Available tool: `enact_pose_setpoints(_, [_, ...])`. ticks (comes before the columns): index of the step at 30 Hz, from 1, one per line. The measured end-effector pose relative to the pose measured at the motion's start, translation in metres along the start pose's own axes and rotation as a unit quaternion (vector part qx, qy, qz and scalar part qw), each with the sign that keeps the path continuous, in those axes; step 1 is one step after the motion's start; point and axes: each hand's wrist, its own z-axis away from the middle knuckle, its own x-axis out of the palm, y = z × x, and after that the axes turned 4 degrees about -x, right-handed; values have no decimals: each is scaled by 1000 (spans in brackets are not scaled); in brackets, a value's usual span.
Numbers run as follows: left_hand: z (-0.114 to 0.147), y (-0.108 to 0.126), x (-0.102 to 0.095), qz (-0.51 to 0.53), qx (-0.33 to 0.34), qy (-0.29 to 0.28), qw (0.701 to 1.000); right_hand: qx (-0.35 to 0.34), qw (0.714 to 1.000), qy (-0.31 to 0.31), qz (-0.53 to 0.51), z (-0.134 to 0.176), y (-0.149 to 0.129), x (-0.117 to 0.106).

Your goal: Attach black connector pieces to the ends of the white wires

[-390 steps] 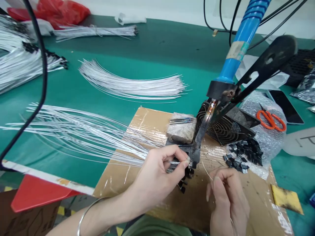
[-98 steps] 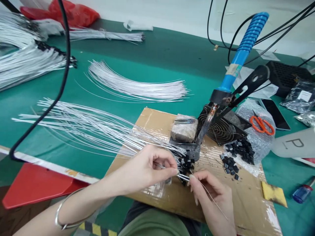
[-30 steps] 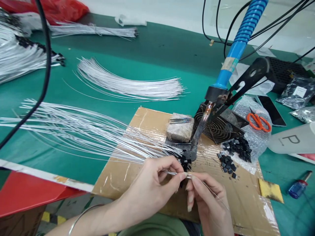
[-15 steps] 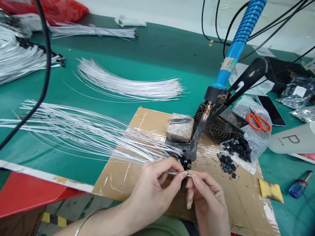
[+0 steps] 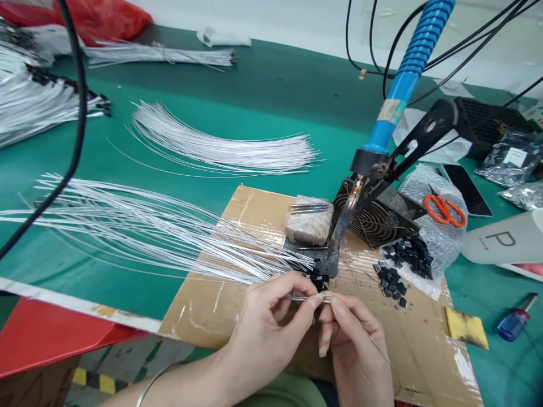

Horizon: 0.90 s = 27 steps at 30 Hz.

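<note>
Left hand (image 5: 271, 333) and right hand (image 5: 360, 350), apart in the earliest view, now stand close together. At left, white wires (image 5: 229, 249) fan over the tabletop (image 5: 93, 152); centrally, left fingers pinch a thin wire (image 5: 300, 298) whose end reaches the right fingers, narrowed on a fine strand (image 5: 377, 346); rightward lie black pieces (image 5: 413, 255).

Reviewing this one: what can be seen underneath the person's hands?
Brown cardboard shows around and below the left hand and right hand, with black pieces partly visible just beyond them. Whatever lies directly under the hands is covered.
</note>
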Motion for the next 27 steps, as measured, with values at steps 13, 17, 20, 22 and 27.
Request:
enact_pose_setpoints(13, [-5, 7, -2, 52, -52, 9, 997, -89, 991, 30, 98, -1, 3, -5])
enact_pose_setpoints(17, [-4, 6, -1, 62, -40, 5, 997, -94, 989, 30, 107, -2, 5, -6])
enact_pose_setpoints(20, [-4, 6, 0, 64, -27, 9, 998, -93, 990, 35, 102, -1, 5, -6])
enact_pose_setpoints(22, [-5, 6, 0, 66, -20, 9, 998, -92, 990, 37, 99, 0, 5, -6])
enact_pose_setpoints(27, [-5, 7, 0, 59, -4, 11, 998, -84, 992, 29, 93, 0, 5, -7])
